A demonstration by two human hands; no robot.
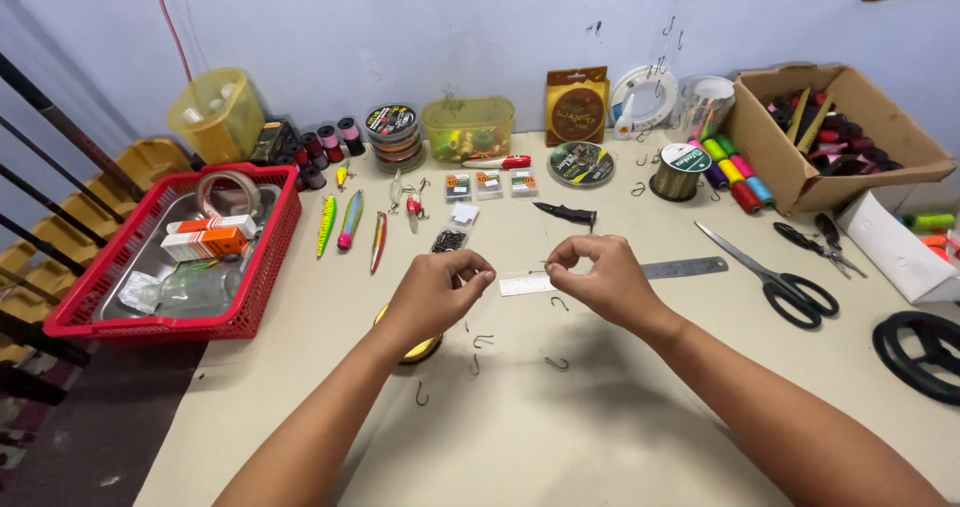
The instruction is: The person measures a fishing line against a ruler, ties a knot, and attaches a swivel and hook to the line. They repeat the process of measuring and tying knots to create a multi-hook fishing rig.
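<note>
Our left hand (437,289) is pinched shut, thumb against fingertips, above the table (620,437). Our right hand (598,279) faces it with the same pinch, and the two stand near each other but apart. Whatever we grip is too fine to make out; a small hook tip seems to peek from the right fingers, but we cannot tell for sure.

Between the hands lies a small white card (525,285), with a steel ruler (685,268) running out from behind the right hand. A yellow spool (420,348) sits half-hidden under the left wrist. Loose hooks (483,342) lie scattered on the table just below the hands.

Further out, a black folding knife (566,213) lies beyond the card, and black scissors (775,282) lie to the right. Lures (350,221) lie to the left beside a red basket (265,267). A cardboard box (800,182) stands at the far right.
</note>
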